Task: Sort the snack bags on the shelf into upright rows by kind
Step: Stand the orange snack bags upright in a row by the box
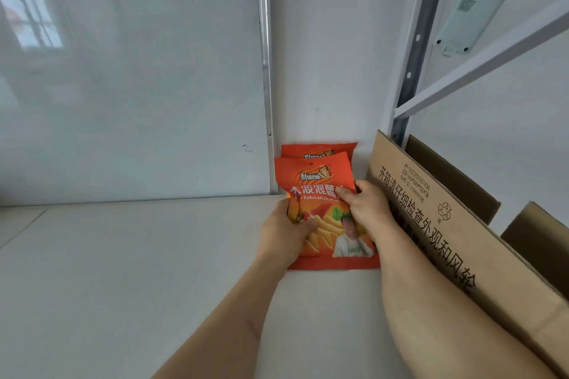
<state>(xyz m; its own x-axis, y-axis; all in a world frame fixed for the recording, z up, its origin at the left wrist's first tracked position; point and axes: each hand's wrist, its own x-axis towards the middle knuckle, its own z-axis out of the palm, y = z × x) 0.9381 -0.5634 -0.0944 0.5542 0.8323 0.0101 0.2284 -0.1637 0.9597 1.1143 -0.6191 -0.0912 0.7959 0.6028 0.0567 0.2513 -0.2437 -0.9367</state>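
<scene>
Both hands grip an orange snack bag [323, 209] upright on the white shelf [123, 271]: left hand [284, 231] pinching its left edge, right hand [368, 209] its right. A second bag [320, 151] stands just behind the fingers; an open cardboard box [455, 224] crowds the right forearm.

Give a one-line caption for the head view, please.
Both hands, left hand and right hand, hold a front orange snack bag upright.
</scene>
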